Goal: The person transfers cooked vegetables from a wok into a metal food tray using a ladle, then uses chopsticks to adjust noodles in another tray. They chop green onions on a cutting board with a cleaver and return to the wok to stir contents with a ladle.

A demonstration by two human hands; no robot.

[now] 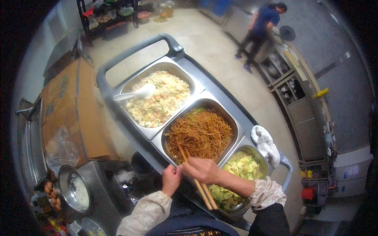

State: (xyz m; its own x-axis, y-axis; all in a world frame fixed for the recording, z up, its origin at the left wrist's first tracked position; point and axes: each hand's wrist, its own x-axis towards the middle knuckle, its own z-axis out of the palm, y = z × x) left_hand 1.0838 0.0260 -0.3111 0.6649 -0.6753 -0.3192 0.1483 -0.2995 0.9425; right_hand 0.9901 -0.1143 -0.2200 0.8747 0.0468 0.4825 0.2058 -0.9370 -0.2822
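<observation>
My right hand [203, 170] grips a pair of wooden chopsticks [203, 193], whose tips reach into brown stir-fried noodles [200, 134]. The noodles fill the middle steel pan [234, 124] of a grey cart [217, 81]. Close beside the right hand's fingers, my left hand [172, 178] is at the pan's near edge, fingers curled; whether it pinches something is hidden. Fried rice [165, 103] fills the far pan, with a white spoon [130, 96] lying in it. Sliced green vegetable [245, 165] lies in the nearest pan, partly under my right forearm.
A white towel [264, 143] hangs on the cart's right edge. At left stand a cardboard box [71, 112], a steel bowl of white rice [79, 191] and several eggs [51, 194]. Another person [262, 26] stands by the counter [304, 115] at far right. A shelf [112, 20] holds produce.
</observation>
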